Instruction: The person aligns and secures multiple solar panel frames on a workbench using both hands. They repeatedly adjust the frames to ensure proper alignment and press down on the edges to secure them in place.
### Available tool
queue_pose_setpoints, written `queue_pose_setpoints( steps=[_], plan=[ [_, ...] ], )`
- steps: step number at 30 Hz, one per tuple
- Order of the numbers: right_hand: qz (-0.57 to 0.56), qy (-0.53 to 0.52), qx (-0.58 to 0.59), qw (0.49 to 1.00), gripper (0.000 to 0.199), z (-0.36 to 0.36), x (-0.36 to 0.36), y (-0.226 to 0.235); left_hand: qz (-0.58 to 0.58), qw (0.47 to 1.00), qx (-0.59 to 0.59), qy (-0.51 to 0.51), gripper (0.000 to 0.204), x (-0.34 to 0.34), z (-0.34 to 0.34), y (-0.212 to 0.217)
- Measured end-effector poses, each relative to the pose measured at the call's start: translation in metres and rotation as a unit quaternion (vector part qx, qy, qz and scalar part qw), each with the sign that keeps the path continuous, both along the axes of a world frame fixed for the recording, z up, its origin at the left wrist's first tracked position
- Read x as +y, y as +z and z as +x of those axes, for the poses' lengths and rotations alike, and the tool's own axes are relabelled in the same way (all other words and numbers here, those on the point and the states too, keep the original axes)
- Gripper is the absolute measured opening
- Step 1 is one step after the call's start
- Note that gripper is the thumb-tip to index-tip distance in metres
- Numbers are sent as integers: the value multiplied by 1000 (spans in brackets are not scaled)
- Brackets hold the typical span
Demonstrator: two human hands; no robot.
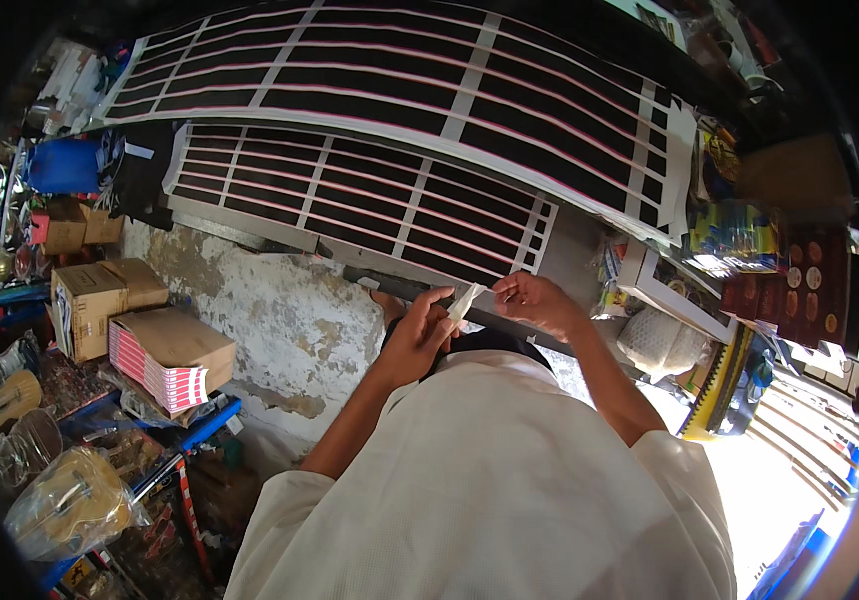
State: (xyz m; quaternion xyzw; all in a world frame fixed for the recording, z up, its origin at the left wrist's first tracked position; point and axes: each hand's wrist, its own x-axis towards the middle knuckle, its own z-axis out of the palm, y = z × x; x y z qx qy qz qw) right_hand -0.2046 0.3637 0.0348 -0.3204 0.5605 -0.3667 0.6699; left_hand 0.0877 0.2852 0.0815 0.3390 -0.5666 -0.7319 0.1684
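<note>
In front of my chest, my left hand [417, 338] is closed around a small pale strip [463, 303], thin and slightly crumpled, which sticks up past the fingertips. My right hand [541, 303] is at its upper end, with thumb and forefinger pinched together. What lies between those right fingertips is too small to make out. Just beyond both hands lies a sheet of black rectangles divided by pale pinkish lines [364, 190]. Farther off, a longer sheet of the same pattern [369, 70] is spread on a higher surface.
On the left, cardboard boxes [94, 305] and a stack of red-and-white printed pieces [161, 365] stand by a peeling wall [289, 320]. Plastic-wrapped guitar-shaped items [74, 500] crowd the lower left. At right are a white-framed shelf [671, 290] and dark red boxes [814, 280].
</note>
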Motion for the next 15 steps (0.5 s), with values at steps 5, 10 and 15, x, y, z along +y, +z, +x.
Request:
queue_pose_setpoints(
  steps=[5,10,15],
  plan=[
    [-8,-56,-5,998,26,33,-17,33,-26,999,-24,-6,52,-2,-7,23],
    [-74,-42,189,978,22,35,-35,77,-14,1000,-15,-7,53,-8,-13,41],
    [-83,-73,189,976,21,40,-37,99,-11,999,34,-1,52,-15,-14,71]
  ],
)
